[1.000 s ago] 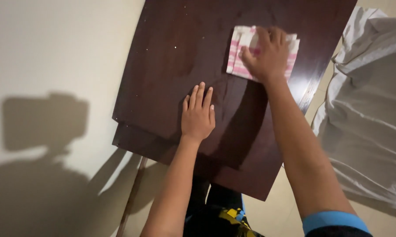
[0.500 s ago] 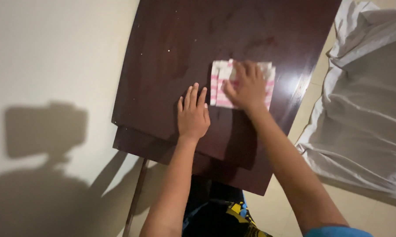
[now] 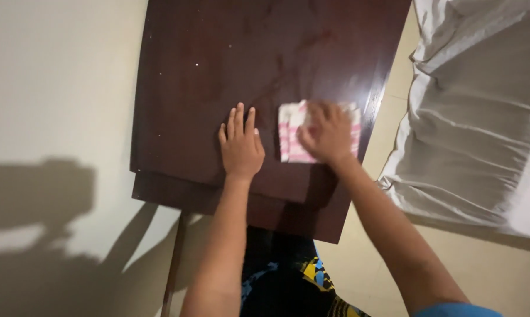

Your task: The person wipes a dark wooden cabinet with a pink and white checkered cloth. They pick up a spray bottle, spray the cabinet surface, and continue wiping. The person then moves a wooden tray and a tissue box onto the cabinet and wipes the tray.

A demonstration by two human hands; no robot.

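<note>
Nearest the camera, dark clothing with yellow and blue patches (image 3: 312,282) is seen between two bare forearms, and a blue sleeve edge (image 3: 453,308) shows at the lower right. Beyond these, the near edge of a dark brown wooden counter (image 3: 218,70) is met, with a lower ledge stepped out beneath it and one thin leg (image 3: 172,264) seen dropping to the pale floor (image 3: 53,88), where a blocky shadow (image 3: 42,194) is cast at the left. The left hand (image 3: 240,147) is laid flat on the counter close to its near edge, palm down, fingers straight and held close together, pointing toward the far edge; nothing is held in it. Just to its right, apart from it by a narrow strip of bare wood, one folded cloth (image 3: 291,138), white with pink stripes, is pressed onto the counter near the right edge. The right hand (image 3: 326,135) is spread on top of that cloth, fingers splayed and blurred, so that much of the cloth is covered; whether the cloth is pinched or only pushed down cannot be told. The cloth thus lies directly under the right hand and to the right of the left hand, its long axis running roughly across the counter from left to right; the right hand is plainly the nearer. One cloth, one counter and two hands are counted. Farther right, off the counter, a rumpled white sheet (image 3: 476,105) is seen on a bed.
</note>
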